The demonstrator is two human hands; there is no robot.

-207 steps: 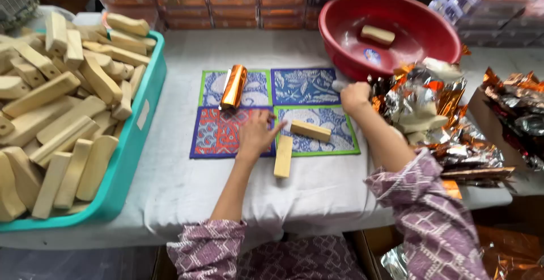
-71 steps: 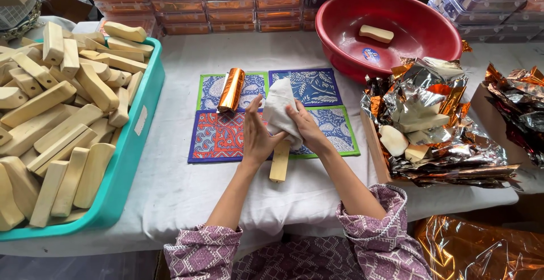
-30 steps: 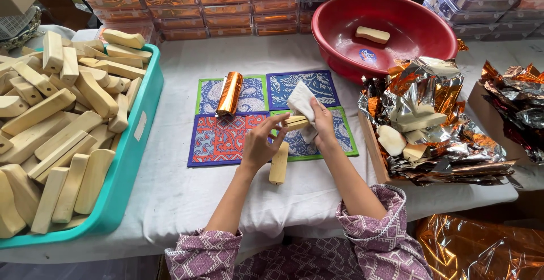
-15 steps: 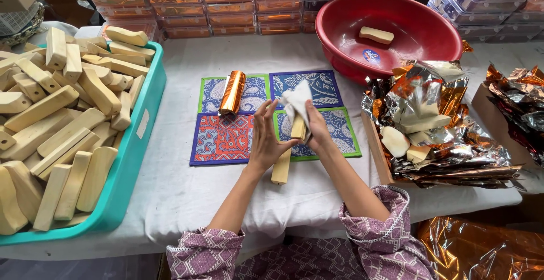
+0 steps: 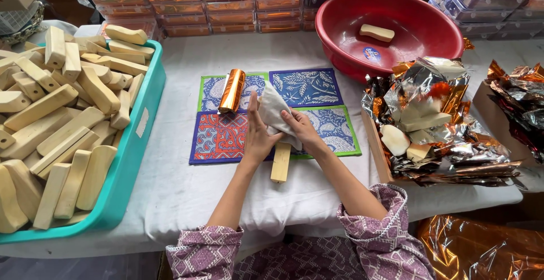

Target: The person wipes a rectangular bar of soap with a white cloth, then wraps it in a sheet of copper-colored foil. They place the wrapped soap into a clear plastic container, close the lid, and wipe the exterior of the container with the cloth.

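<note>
Both my hands hold a pale block wrapped in white paper (image 5: 273,110) over a patterned mat (image 5: 226,135). My left hand (image 5: 258,135) presses its left side, and my right hand (image 5: 300,132) grips the lower right of the wrap. A bare wooden block (image 5: 280,164) lies upright on the mat just below my hands. A block wrapped in orange foil (image 5: 232,90) lies on the mat to the upper left of my hands.
A teal bin (image 5: 133,161) full of several bare wooden blocks stands at the left. A red basin (image 5: 396,30) with one block sits at the back right. Crumpled silver and orange foil sheets (image 5: 447,127) fill a tray at the right. Stacked clear boxes (image 5: 209,2) line the back.
The white-wrapped block has gone from lying across the mat to standing between my palms, and both hands have closed round it. The bare block on the mat has not moved.
</note>
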